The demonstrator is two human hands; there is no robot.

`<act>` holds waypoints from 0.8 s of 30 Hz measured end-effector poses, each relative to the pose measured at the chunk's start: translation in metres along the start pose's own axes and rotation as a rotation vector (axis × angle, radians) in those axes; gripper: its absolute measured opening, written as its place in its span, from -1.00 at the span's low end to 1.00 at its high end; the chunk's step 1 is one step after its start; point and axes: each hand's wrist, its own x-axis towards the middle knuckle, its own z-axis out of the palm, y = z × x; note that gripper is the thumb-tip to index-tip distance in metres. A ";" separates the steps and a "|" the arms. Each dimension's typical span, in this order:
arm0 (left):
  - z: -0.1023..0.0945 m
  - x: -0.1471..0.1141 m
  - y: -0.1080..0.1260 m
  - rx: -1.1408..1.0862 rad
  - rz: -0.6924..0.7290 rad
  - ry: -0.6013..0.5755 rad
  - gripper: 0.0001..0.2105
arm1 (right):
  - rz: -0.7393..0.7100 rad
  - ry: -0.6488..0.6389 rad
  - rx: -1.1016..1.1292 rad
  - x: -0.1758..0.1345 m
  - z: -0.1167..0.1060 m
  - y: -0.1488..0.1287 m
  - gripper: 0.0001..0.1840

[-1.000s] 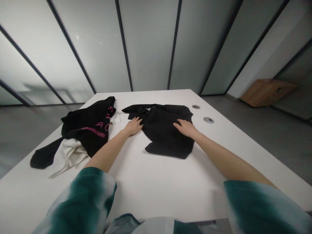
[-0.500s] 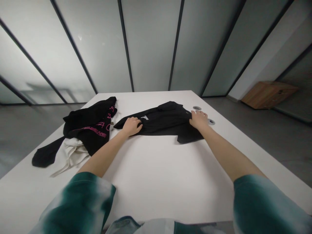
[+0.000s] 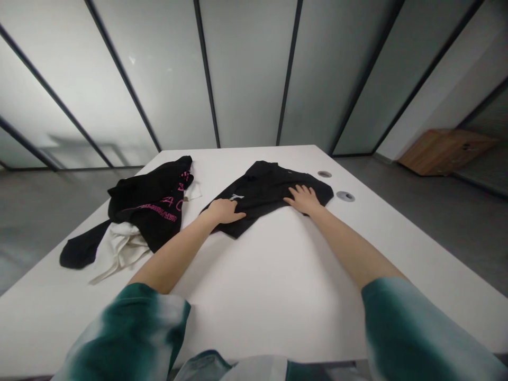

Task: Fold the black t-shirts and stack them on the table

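A black T-shirt (image 3: pixel 265 188) with a small white print lies spread on the white table (image 3: pixel 254 286) in front of me. My left hand (image 3: pixel 224 210) rests on its left part, just below the print, thumb stretched out to the right and the other fingers partly hidden behind the knuckles. On the shirt's right part, near the lower edge, my right hand (image 3: pixel 305 200) lies flat with fingers spread. One corner of the shirt sticks out toward me beside my left hand.
To the left lies a heap of clothes: a black garment with pink lettering (image 3: pixel 151 198) over a white cloth (image 3: pixel 121 246). Two round grommets (image 3: pixel 345 196) are set in the table near its right edge. A wooden cabinet (image 3: pixel 444 152) stands on the floor at right, and frosted glass panels rise behind.
The shirt's right end has swung away from me, and a corner now points toward me at the left. My right hand has moved left and its fingers have spread.
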 end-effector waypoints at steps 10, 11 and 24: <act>0.030 0.021 0.022 -0.084 0.285 0.133 -0.40 | -0.033 -0.029 0.087 -0.002 -0.004 -0.028 -0.35; 0.034 0.021 0.022 -0.099 0.247 0.146 -0.39 | -0.047 -0.057 0.081 -0.007 0.000 -0.032 -0.32; 0.029 0.011 0.028 -0.092 0.077 0.274 -0.29 | -0.140 0.081 0.058 -0.042 -0.024 -0.037 -0.53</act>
